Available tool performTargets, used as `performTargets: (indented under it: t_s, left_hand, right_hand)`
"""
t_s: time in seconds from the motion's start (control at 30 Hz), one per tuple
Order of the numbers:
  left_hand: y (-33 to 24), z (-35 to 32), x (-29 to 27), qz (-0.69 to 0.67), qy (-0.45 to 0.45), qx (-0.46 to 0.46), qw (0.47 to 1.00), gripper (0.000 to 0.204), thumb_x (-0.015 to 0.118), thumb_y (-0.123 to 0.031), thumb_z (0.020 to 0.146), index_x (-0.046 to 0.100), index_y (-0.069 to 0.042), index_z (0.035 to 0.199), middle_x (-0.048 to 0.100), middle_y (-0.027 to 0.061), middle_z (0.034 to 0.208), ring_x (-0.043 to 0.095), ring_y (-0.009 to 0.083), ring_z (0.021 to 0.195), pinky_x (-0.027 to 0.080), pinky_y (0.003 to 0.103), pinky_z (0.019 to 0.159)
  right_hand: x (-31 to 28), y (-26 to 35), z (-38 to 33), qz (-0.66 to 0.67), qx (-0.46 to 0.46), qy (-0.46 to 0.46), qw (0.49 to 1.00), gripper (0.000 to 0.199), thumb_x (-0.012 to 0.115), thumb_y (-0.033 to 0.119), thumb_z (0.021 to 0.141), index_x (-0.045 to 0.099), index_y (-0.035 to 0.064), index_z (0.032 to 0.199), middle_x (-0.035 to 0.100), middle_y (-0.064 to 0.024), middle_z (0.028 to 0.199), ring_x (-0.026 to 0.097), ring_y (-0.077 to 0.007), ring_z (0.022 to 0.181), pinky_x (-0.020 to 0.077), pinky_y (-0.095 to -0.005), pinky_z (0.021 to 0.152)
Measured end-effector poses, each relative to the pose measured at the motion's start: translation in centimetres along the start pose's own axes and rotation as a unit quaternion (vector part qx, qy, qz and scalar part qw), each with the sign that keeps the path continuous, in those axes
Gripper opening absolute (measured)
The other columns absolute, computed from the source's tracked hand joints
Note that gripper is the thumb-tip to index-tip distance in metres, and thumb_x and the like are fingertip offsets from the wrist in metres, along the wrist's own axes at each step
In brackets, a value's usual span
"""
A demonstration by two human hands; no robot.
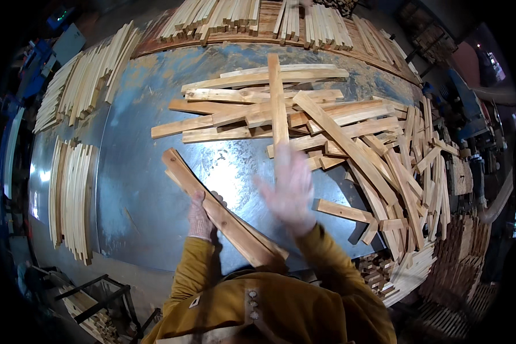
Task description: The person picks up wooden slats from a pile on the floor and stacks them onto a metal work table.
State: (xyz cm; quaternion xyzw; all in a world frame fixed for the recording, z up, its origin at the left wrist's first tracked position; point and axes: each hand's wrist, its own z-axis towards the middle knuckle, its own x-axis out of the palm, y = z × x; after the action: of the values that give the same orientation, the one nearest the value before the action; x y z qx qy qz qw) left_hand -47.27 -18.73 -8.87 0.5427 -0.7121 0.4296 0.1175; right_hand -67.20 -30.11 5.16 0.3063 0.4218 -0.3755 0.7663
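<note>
My left hand (pixel 199 215) is closed around a small bundle of wooden strips (pixel 226 218), which slants from the upper left down toward my body. The strips lie against each other, and the top one has a dark knot. My right hand (pixel 292 186) is blurred by motion, its thumb held apart from the stretched fingers. Its fingertips overlap the near end of a long wooden strip (pixel 277 103) that points away from me across the pile. Whether they press on that strip or only pass over it is hard to see.
A loose pile of wooden strips (pixel 350 137) spreads over the middle and right of the metal table (pixel 135 189). Neat rows of strips stand at the left (pixel 71 195), far left (pixel 89 80) and far edge (pixel 215 17). More stacked wood (pixel 458 269) sits at the right.
</note>
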Motion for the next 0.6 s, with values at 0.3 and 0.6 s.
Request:
performTargets:
  t_s: [0.3, 0.6]
  left_hand:
    - [-19.4, -3.9, 0.2, 0.402, -0.146, 0.256, 0.867, 0.056, 0.068, -0.040, 0.081, 0.052, 0.001, 0.116, 0.058, 0.0111, 0.102, 0.056, 0.0227, 0.092, 0.047, 0.039, 0.081]
    - [-13.9, -5.5, -5.2, 0.769, -0.387, 0.121, 0.495, 0.086, 0.076, -0.032, 0.072, 0.029, -0.005, 0.138, 0.049, 0.0239, 0.125, 0.052, 0.0404, 0.111, 0.044, 0.045, 0.094]
  right_hand:
    - [4.8, -6.7, -1.2, 0.923, 0.329, 0.166, 0.108, 0.072, 0.060, 0.016, 0.078, 0.028, 0.0000, 0.140, 0.053, -0.0222, 0.115, 0.059, -0.0231, 0.078, 0.0540, -0.0325, 0.066]
    - [6.7, -3.5, -4.5, 0.925, 0.281, 0.256, -0.015, 0.075, 0.064, 0.017, 0.074, 0.030, 0.0037, 0.139, 0.057, -0.0171, 0.101, 0.058, -0.0234, 0.074, 0.0525, -0.0365, 0.066]
